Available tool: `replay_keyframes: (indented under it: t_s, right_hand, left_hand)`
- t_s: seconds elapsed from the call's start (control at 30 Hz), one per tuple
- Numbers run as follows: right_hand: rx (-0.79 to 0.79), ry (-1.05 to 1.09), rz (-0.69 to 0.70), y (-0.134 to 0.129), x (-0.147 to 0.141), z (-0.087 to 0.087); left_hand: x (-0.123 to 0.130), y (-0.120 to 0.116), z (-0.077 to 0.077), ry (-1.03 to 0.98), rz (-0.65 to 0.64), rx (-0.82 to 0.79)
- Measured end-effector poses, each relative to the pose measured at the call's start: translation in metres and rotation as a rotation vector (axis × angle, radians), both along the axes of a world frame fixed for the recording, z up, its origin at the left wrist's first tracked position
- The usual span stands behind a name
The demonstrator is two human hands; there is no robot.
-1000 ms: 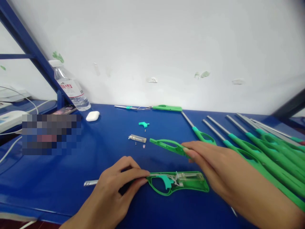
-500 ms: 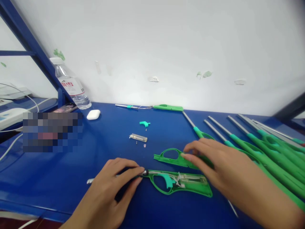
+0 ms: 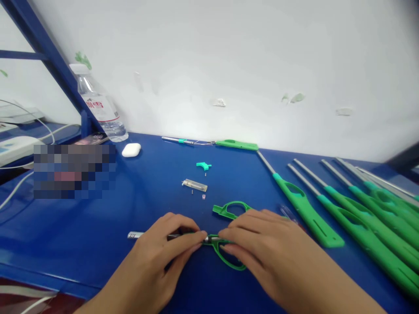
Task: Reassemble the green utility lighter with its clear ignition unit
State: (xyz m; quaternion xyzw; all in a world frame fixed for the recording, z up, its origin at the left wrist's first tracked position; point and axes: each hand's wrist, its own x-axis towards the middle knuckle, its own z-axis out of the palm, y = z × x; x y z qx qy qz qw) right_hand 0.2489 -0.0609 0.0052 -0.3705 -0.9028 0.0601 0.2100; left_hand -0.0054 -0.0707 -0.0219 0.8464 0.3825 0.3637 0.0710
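Observation:
An opened green lighter half (image 3: 229,261) lies in front of me on the blue table, its metal tube (image 3: 135,235) pointing left. My left hand (image 3: 157,250) is closed, pinching it where the tube meets the handle. Just to the right, my right hand (image 3: 265,242) pinches the same lighter near its neck and covers most of the handle. Behind my right fingers lies a loose green shell half (image 3: 225,210), partly hidden. Farther back are a clear fuel tank (image 3: 195,185), a teal trigger (image 3: 203,166) and several tiny parts.
Several green long-reach lighters (image 3: 307,213) lie along the right side. A disassembled lighter (image 3: 237,145) rests by the wall. On the left are a water bottle (image 3: 101,107), a white earbud case (image 3: 131,150) and a white power strip (image 3: 19,150) with cables.
My right hand has left the loose shell half and moved left and down onto the lighter, beside my left hand. My left hand keeps its pinch. The view has shifted slightly.

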Motion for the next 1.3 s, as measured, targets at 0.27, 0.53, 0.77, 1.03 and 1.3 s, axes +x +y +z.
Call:
replay_keyframes:
  t_s: [0.27,0.53,0.77,1.03,1.3]
  right_hand:
    - [0.090,-0.048,0.013,0.002,-0.008,-0.009]
    - [0.093,-0.043,0.016,0.004,-0.008,-0.007]
    - [0.159,-0.057,0.011,0.005,-0.012,-0.008]
    - [0.203,-0.073,0.028,0.003,-0.014,-0.004]
    - [0.209,-0.051,0.044,0.001,-0.016,-0.006]
  left_hand:
    - [-0.001,-0.001,-0.003,0.023,-0.011,0.019]
    - [-0.001,-0.001,-0.001,0.042,-0.025,0.025]
    - [0.000,0.000,-0.003,0.046,-0.030,0.044]
    - [-0.001,-0.001,-0.004,0.069,-0.043,0.030]
    - [0.003,0.000,-0.005,0.046,-0.020,0.029]
